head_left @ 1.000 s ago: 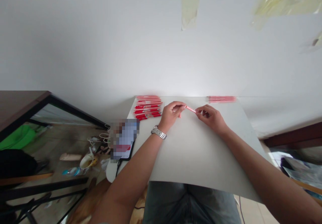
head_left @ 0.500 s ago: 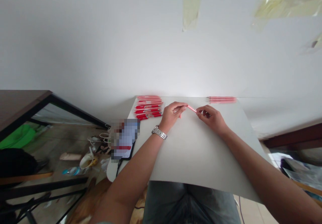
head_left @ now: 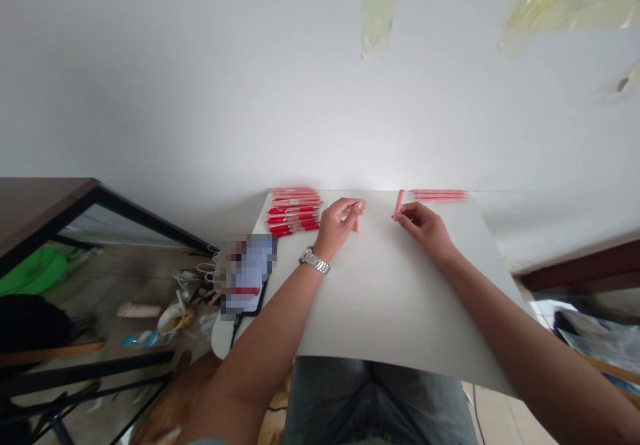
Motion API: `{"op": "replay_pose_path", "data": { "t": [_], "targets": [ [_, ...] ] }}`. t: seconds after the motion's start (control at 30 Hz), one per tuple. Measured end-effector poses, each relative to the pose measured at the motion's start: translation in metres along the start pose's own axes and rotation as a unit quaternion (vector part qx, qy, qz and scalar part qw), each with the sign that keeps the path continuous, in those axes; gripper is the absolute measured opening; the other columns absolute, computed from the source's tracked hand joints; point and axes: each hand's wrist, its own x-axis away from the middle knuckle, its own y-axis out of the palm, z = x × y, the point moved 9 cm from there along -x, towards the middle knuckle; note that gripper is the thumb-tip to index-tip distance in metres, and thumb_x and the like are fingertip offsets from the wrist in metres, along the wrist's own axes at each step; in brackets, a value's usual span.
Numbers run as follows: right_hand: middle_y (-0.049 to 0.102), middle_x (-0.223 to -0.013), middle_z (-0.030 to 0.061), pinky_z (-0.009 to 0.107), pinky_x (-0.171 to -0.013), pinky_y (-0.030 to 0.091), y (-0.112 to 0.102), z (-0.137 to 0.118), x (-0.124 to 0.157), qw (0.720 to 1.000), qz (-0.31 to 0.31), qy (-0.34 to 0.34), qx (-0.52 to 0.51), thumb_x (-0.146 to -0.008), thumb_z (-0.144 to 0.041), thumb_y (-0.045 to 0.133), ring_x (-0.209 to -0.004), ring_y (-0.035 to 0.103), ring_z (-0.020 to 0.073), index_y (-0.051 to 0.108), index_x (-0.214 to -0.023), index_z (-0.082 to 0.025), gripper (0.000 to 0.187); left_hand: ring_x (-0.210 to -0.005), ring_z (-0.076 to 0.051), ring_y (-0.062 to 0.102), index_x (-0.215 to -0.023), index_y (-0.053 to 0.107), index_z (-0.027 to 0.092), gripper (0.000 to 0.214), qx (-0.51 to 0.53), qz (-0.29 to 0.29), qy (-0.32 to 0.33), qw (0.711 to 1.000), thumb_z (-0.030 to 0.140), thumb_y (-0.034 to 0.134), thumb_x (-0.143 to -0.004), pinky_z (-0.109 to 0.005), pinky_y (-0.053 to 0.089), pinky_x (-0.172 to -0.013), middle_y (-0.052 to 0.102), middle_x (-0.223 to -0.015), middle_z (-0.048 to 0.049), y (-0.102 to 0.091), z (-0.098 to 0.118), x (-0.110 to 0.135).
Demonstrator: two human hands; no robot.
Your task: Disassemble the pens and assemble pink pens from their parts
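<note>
My left hand point(head_left: 338, 226), with a metal watch on the wrist, is closed on a short red pen part point(head_left: 357, 223) that points down from the fingers. My right hand point(head_left: 424, 226) pinches a pale pink pen barrel point(head_left: 399, 203), held nearly upright. Both hands hover over the far part of a white sheet point(head_left: 390, 298) on the table, a hand's width apart. A row of several red pens point(head_left: 294, 213) lies just left of my left hand. A few pink barrels point(head_left: 441, 195) lie at the sheet's far right edge, beyond my right hand.
A phone point(head_left: 247, 275) with a cable lies at the table's left edge. Left of the table is a dark glass-topped stand point(head_left: 100, 215), with cups and clutter on the floor point(head_left: 170, 318). A white wall stands right behind the table. My lap shows under the sheet's near edge.
The pen that both hands held together has come apart. My right hand moved right with the pink barrel, now turned upright, while my left hand kept the short red part.
</note>
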Motion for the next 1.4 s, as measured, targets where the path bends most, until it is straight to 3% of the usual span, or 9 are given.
{"op": "replay_pose_path", "data": {
  "t": [0.13, 0.27, 0.43, 0.6, 0.8, 0.97, 1.4],
  "targets": [
    [0.077, -0.099, 0.0084, 0.033, -0.076, 0.053, -0.002, -0.002, -0.001, 0.999, 0.003, 0.008, -0.034, -0.087, -0.058, 0.073, -0.087, 0.069, 0.0211, 0.066, -0.099, -0.022, 0.039, -0.096, -0.019, 0.075, -0.107, 0.075, 0.019, 0.031, -0.039, 0.011, 0.011, 0.999, 0.045, 0.060, -0.101, -0.033, 0.058, -0.091, 0.077, -0.106, -0.0101, -0.005, 0.002, -0.001],
    [0.076, -0.097, 0.0074, 0.033, -0.074, 0.052, -0.004, -0.001, -0.001, 1.000, 0.015, 0.004, -0.024, -0.088, -0.057, 0.073, -0.082, 0.067, 0.0196, 0.065, -0.098, -0.022, 0.037, -0.093, -0.019, 0.070, -0.103, 0.073, 0.021, 0.022, -0.169, 0.048, 0.040, 0.984, 0.037, 0.058, -0.102, -0.034, 0.054, -0.090, 0.075, -0.103, -0.0086, -0.018, 0.012, -0.002],
    [0.071, -0.091, 0.0043, 0.031, -0.069, 0.051, -0.007, -0.006, 0.000, 0.999, 0.035, -0.027, 0.015, -0.088, -0.055, 0.071, -0.074, 0.062, 0.0168, 0.065, -0.097, -0.023, 0.034, -0.101, -0.026, 0.063, -0.108, 0.071, 0.022, 0.018, -0.381, 0.084, 0.038, 0.920, 0.026, 0.055, -0.100, -0.040, 0.046, -0.095, 0.070, -0.104, -0.0098, -0.037, 0.024, -0.004],
    [0.069, -0.085, 0.0039, 0.031, -0.069, 0.051, -0.006, -0.010, 0.001, 0.998, 0.030, -0.032, 0.039, -0.089, -0.054, 0.071, -0.073, 0.062, 0.0167, 0.064, -0.095, -0.022, 0.033, -0.108, -0.032, 0.057, -0.100, 0.072, 0.023, 0.015, -0.524, 0.088, 0.004, 0.847, 0.028, 0.058, -0.097, -0.046, 0.042, -0.093, 0.065, -0.110, -0.0118, -0.048, 0.027, -0.004],
    [0.076, -0.100, 0.0087, 0.035, -0.077, 0.057, -0.005, -0.007, 0.000, 0.999, 0.029, -0.028, 0.012, -0.088, -0.054, 0.072, -0.081, 0.069, 0.0189, 0.060, -0.094, -0.023, 0.034, -0.111, -0.036, 0.053, -0.095, 0.073, 0.023, 0.010, -0.560, 0.085, -0.021, 0.824, 0.029, 0.066, -0.092, -0.050, 0.040, -0.091, 0.062, -0.117, -0.0146, -0.050, 0.023, -0.001],
    [0.076, -0.098, 0.0068, 0.036, -0.078, 0.058, -0.005, -0.002, -0.001, 0.999, 0.030, -0.039, -0.012, -0.087, -0.053, 0.073, -0.086, 0.072, 0.0211, 0.058, -0.110, -0.024, 0.040, -0.113, -0.038, 0.051, -0.091, 0.072, 0.021, 0.009, -0.578, 0.085, -0.018, 0.812, 0.029, 0.069, -0.089, -0.053, 0.040, -0.093, 0.061, -0.122, -0.0165, -0.049, 0.023, 0.000],
    [0.076, -0.093, 0.0049, 0.036, -0.079, 0.057, -0.011, -0.011, 0.001, 0.994, 0.042, -0.028, 0.101, -0.093, -0.045, 0.066, -0.081, 0.071, 0.0203, 0.067, -0.097, -0.024, 0.021, -0.115, -0.040, 0.050, -0.090, 0.076, 0.018, 0.016, -0.584, 0.059, -0.035, 0.809, 0.026, 0.063, -0.089, -0.056, 0.038, -0.096, 0.060, -0.125, -0.0191, -0.044, 0.016, -0.001]
  ]
}}
